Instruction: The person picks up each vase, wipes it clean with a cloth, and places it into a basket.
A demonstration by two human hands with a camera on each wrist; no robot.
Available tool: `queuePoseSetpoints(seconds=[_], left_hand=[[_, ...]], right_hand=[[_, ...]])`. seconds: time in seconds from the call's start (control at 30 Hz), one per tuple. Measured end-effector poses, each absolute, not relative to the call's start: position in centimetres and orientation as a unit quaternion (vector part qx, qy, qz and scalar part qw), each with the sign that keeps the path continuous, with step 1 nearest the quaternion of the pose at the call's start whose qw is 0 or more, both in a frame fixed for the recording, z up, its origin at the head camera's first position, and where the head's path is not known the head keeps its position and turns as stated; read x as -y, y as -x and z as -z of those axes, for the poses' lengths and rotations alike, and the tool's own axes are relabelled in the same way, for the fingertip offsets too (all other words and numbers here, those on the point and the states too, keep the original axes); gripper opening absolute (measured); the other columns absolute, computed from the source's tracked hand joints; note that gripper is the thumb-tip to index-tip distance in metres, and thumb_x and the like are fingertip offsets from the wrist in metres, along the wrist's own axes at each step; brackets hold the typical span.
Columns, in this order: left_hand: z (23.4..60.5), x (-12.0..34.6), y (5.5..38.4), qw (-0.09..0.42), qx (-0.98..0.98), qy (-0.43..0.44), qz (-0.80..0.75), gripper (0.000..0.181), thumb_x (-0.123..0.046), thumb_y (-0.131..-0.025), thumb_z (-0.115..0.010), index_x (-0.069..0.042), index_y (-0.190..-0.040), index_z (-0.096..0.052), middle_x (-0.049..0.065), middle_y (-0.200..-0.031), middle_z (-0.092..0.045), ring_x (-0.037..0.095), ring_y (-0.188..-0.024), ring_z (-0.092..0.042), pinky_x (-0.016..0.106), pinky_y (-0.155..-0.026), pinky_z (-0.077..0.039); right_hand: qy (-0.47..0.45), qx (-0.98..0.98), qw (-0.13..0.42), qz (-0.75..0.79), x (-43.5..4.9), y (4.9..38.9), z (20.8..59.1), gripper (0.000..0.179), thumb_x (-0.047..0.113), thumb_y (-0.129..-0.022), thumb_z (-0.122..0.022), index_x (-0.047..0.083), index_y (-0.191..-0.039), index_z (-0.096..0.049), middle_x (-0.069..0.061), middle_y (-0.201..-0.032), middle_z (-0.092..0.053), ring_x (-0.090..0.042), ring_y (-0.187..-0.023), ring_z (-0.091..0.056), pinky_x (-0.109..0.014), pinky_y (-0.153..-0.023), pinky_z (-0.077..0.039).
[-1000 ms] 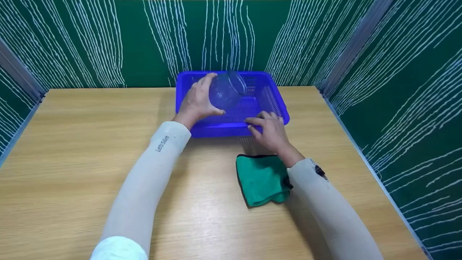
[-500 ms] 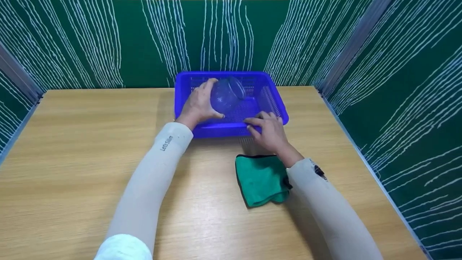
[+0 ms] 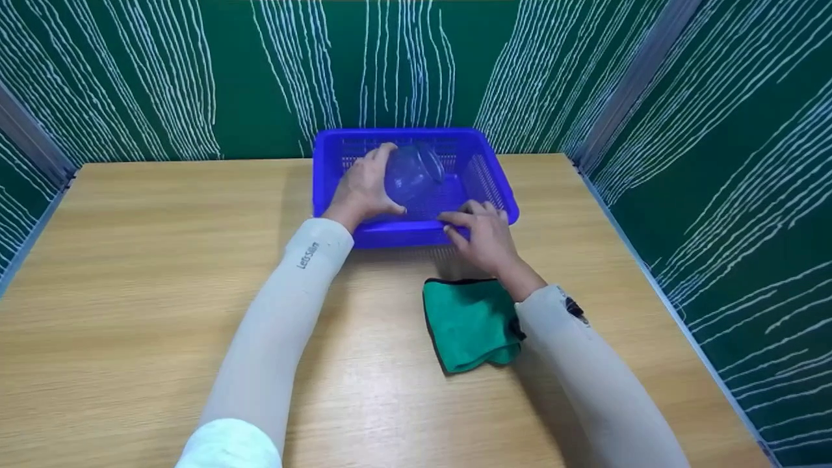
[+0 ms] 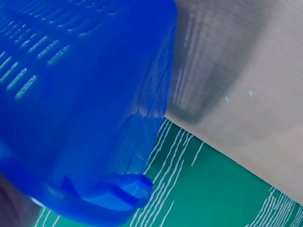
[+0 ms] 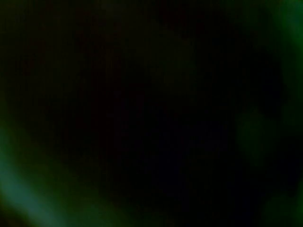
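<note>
A clear round glass bowl [image 3: 411,174] lies tilted inside the blue plastic basket [image 3: 416,226], its mouth facing right. My left hand [image 3: 365,185] grips the bowl from its left side, thumb toward me and fingers at the back. My right hand [image 3: 484,235] holds the basket's near rim toward the right, fingers over the edge and thumb on the outer side. Below the right wrist lies a folded green cloth [image 3: 469,325] with dark edging, partly under the forearm. In the left wrist view the slotted basket wall [image 4: 90,104] fills much of the picture.
The wooden table [image 3: 162,292] ends at a green back wall [image 3: 253,78] with white streaks, close behind the basket. Another such wall [image 3: 747,227] runs along the right. The right wrist view is almost black.
My left hand has moved slightly down and to the right with the glass bowl, lowering it deeper into the basket. The right hand stays at the rim.
</note>
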State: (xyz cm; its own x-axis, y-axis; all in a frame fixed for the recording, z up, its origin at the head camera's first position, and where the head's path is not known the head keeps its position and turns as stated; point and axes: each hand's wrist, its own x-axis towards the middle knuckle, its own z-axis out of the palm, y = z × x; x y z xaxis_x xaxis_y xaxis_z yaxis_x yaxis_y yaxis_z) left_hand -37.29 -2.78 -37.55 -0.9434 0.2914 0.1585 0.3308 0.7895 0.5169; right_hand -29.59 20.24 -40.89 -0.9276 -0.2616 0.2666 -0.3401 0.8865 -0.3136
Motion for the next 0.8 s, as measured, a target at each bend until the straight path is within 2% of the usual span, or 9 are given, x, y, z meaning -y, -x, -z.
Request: queuePoseSetpoints(seconds=[0.33,0.57,0.8], left_hand=[[37.2,1.4,38.0,0.003,0.953,0.171,0.251,0.106,-0.043,-0.064,-0.087,-0.025,-0.149,-0.027,0.005,-0.15,-0.04,0.026,-0.137,-0.04,0.044,-0.116,-0.031],[37.3,0.5,38.5,-0.001,0.958,0.193,0.213,0.106,-0.042,-0.063,-0.088,-0.022,-0.149,-0.029,0.007,-0.148,-0.044,0.028,-0.135,-0.042,0.043,-0.115,-0.032],[37.4,-0.8,39.0,-0.016,0.963,0.213,0.165,0.106,-0.041,-0.064,-0.087,-0.02,-0.15,-0.03,0.009,-0.149,-0.042,0.032,-0.139,-0.039,0.045,-0.116,-0.03]], right_hand=[[-0.147,0.967,0.096,-0.183,-20.3,29.5,40.9,0.03,0.035,-0.094,-0.059,0.03,-0.123,-0.066,-0.003,-0.11,-0.06,-0.026,-0.106,-0.046,-0.047,-0.089,-0.031],[-0.148,0.968,0.087,-0.184,-20.2,29.6,40.8,0.03,0.035,-0.094,-0.06,0.031,-0.123,-0.066,-0.003,-0.111,-0.059,-0.026,-0.107,-0.045,-0.048,-0.093,-0.031],[-0.148,0.969,0.085,-0.179,-20.4,29.6,40.8,0.03,0.036,-0.094,-0.059,0.031,-0.123,-0.066,-0.003,-0.11,-0.059,-0.026,-0.106,-0.046,-0.048,-0.094,-0.032]])
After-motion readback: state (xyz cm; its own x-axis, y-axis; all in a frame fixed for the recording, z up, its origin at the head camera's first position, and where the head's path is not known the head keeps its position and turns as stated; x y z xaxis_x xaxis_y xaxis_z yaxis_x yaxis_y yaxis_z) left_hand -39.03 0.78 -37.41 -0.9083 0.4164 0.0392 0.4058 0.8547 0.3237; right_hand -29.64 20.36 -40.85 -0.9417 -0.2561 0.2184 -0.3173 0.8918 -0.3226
